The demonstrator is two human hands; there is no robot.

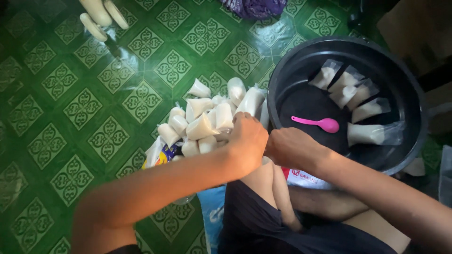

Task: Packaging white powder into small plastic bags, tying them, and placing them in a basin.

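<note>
My left hand [246, 141] and my right hand [293, 146] meet knuckle to knuckle at the near rim of a black basin [282, 75], fingers curled around something I cannot see. Just left of my hands lies a heap of small sealed plastic pouches of white paste [207, 120] on the green patterned floor. Inside the basin lie several unsealed pouches of the same white paste [360, 96] and a pink plastic spoon [318, 123].
A few more filled pouches [99, 14] lie at the far left on the green tile floor [70, 108]. A dark purple cloth [254, 7] is at the top edge. Printed plastic packets [160, 154] lie under the heap, and another [301, 178] by my knee.
</note>
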